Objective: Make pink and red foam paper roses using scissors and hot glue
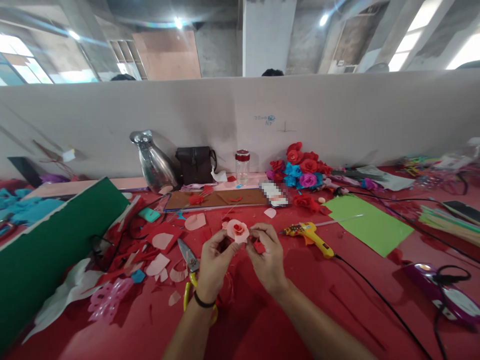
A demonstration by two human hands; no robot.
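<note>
A paper flower [237, 231] with pale pink outer petals and a red centre is held up between both hands over the red table. My left hand [215, 260], with a dark band at the wrist, pinches its lower left edge. On the other side, my right hand [268, 257] has its fingers closed at the flower's right edge, with a bit of red paper [258, 245] by them. Yellow-handled scissors [190, 260] lie beside my left wrist, partly covered by it. To the right rests a yellow glue gun [309, 237] with a black cord.
Pink and red paper scraps [157, 265] cover the left side, beside a green board [63, 250]. Behind stand a steel jug [153, 162], a dark bag [195, 165], a glass jar [242, 165], a phone [274, 194] and finished paper flowers [300, 167]. Green paper [369, 222] lies right.
</note>
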